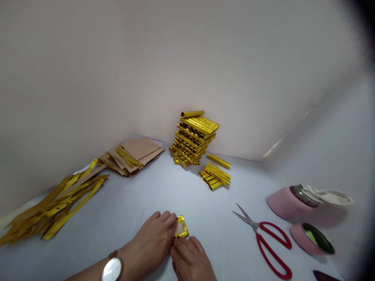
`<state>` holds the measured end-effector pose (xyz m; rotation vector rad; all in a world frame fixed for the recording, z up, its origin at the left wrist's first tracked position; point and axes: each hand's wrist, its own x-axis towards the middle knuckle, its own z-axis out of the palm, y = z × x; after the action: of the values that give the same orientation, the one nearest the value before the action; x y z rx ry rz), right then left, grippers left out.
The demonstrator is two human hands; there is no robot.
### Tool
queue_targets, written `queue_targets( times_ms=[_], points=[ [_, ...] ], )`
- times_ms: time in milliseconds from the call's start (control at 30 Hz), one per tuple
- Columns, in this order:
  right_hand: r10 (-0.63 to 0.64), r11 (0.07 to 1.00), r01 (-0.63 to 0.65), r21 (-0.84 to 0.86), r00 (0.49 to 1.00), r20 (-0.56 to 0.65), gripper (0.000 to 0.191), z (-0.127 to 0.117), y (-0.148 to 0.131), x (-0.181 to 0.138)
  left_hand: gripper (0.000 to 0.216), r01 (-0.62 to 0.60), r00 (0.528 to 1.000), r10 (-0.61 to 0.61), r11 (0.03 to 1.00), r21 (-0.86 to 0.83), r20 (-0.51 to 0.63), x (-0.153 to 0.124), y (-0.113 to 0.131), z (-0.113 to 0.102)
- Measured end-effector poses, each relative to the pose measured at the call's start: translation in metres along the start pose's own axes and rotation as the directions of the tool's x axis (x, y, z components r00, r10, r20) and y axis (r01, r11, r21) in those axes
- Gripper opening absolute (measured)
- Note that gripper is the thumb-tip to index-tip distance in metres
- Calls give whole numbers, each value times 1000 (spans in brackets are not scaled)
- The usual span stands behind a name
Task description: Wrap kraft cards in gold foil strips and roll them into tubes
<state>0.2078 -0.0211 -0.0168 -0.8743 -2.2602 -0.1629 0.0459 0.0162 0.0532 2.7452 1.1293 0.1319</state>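
Observation:
Low at the front of the white table, my left hand [154, 238], with a watch on its wrist, and my right hand [191, 259] meet over a small piece of brown card edged in gold foil [181, 227]. Both hands have their fingers closed on the piece, pressing it against the table. Only its far corner shows past my fingertips. Farther back stands a tall stack of gold foil-wrapped pieces [195, 138], and a small group of loose ones [216, 175] lies beside it.
Long gold foil strips [55, 205] lie heaped at the left. Brown card sheets [133, 155] sit behind them. Red-handled scissors [265, 236] lie open at the right, near a tipped pink jar [288, 203] and its pink lid [312, 239]. White walls close the back.

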Motion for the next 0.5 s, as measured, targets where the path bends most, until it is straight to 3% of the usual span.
queue_targets(
  times_ms=[133,300,433,500],
  points=[
    [13,998,-13,54,1000,13,39,-9,2,5,21,25,999,-24,999,40,-31,-9,9,15],
    [15,992,-21,126,999,46,34,-24,6,11,30,44,996,-39,997,66,-82,-20,9,35],
    [-25,990,12,139,995,96,26,-38,17,17,36,58,973,-41,996,72,-228,-27,2,45],
    [-29,999,21,46,983,179,35,-41,25,19,40,61,955,-44,997,50,-293,-29,0,49]
  ],
)
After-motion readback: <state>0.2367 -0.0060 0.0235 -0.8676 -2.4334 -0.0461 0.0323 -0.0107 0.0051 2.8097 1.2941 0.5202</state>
